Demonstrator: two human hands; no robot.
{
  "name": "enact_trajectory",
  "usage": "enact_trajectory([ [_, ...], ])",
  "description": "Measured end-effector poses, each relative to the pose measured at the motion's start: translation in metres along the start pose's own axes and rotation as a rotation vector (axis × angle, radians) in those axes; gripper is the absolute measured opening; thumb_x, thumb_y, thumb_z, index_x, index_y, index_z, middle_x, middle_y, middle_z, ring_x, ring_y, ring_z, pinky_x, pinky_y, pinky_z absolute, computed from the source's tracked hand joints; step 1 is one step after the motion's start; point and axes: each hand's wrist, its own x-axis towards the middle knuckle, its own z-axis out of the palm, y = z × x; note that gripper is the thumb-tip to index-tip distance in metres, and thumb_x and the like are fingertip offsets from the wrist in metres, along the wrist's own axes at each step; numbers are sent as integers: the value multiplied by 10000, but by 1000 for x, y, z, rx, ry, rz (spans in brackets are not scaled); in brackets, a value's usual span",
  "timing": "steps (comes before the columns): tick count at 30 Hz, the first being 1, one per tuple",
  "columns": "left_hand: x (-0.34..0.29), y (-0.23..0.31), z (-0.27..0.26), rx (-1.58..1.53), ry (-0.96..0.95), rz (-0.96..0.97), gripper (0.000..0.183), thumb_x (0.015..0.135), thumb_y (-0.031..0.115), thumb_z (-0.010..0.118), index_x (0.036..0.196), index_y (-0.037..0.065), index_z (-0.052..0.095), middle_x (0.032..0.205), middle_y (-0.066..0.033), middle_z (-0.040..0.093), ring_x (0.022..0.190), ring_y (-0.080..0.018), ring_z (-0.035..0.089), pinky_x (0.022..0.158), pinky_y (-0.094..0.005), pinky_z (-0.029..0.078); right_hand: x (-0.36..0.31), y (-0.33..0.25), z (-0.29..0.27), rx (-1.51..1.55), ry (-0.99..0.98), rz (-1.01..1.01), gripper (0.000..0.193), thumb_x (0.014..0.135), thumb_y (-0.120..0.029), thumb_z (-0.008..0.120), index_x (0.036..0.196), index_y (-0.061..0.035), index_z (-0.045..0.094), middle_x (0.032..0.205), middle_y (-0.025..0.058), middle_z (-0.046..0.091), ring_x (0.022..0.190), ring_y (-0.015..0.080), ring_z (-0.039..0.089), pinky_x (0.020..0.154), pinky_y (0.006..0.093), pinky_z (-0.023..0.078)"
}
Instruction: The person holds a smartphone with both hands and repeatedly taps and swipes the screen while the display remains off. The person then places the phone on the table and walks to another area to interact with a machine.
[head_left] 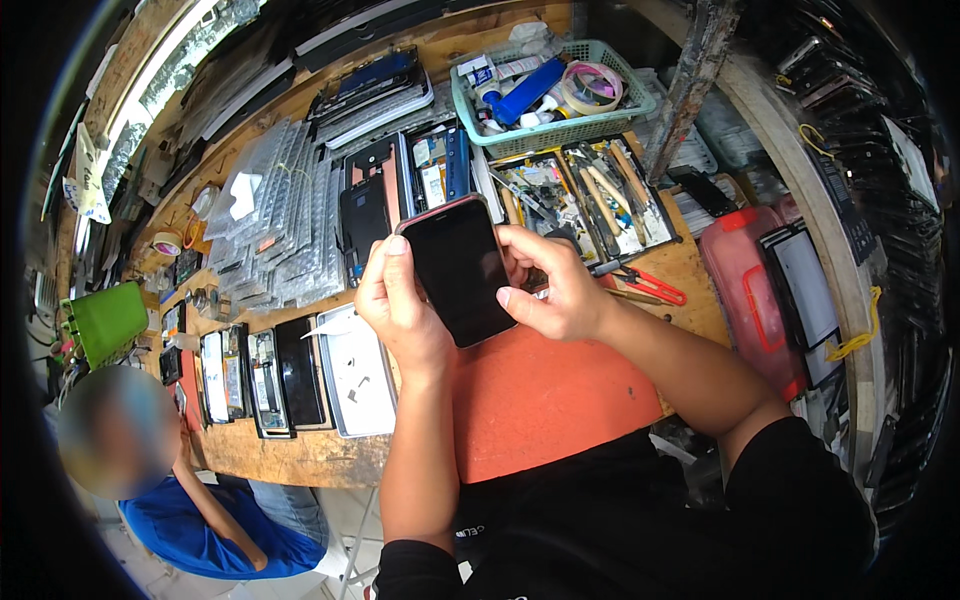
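A smartphone with a dark screen and a pinkish frame is held up between both my hands, above the front of the bench. My left hand grips its left edge, thumb lying along the side of the screen. On the other side, my right hand holds the right edge, its thumb at the lower right of the screen and the fingers partly hidden behind the phone. Under the phone lies an orange-red work mat. Behind it stand opened devices, among them a blue-edged one.
A green basket of supplies stands at the back. Right of it are a tool tray, red-handled pliers and a red case. Bubble-wrap sleeves and a white tray lie left. Another person in blue sits at the left.
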Motion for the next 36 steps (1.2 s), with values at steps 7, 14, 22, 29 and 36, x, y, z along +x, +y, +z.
enact_trajectory([
  [7,0,1,2,-18,25,-12,261,1055,125,563,838,0,639,790,63,456,709,-19,384,619,-210,304,1,2,-1,4,-26,-2,389,840,-73,648,1194,51,547,855,38,604,770,109,577,719,284,488],
  [14,1,1,3,0,31,-5,258,1054,117,560,836,-2,630,796,57,470,723,-26,400,639,-208,330,1,1,-2,10,-56,25,395,849,-85,652,1204,51,543,857,37,604,769,107,573,713,286,483],
  [22,0,3,4,1,31,-29,261,1055,122,555,832,12,635,793,66,481,722,-18,402,628,-205,322,1,2,0,19,-30,-21,392,854,-88,663,1199,50,542,854,38,596,749,108,567,704,283,482],
  [29,-1,4,5,-16,23,-31,256,1056,129,562,852,1,646,808,54,501,746,-27,442,670,-205,371,-1,5,-1,30,-38,11,382,840,-55,657,1190,46,543,898,38,599,781,109,573,733,279,489],
  [36,0,2,4,-19,23,-23,254,1055,121,557,856,-9,645,815,50,499,748,-26,436,667,-203,359,1,2,-2,30,-53,3,399,810,-14,636,1194,45,544,892,38,601,775,107,576,734,276,490],
])
